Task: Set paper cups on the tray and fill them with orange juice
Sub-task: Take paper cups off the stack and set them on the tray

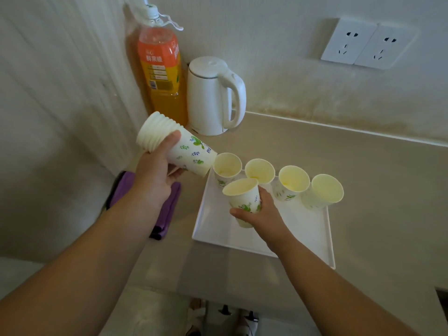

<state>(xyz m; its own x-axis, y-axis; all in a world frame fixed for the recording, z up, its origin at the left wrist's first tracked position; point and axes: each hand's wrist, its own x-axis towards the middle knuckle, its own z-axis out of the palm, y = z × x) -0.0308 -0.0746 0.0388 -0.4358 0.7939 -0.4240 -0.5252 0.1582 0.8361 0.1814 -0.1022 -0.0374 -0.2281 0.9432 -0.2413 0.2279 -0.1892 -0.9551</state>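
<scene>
Four cups line the tray's twelve o'clock edge; kettle and bottle stand at eleven, cloth at nine.

We see soft, rather dim indoor light with a yellowish cast and no hard glare. The bottle throws a faint shadow on the wall beside it. Wide-angle distortion bows the counter edge, and detail stays slightly soft throughout.

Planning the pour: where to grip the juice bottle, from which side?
Probably take the juice bottle by its upper labelled body, above the kettle, from the front. It stands upright in the corner, walls left and behind, kettle close on its right.
</scene>
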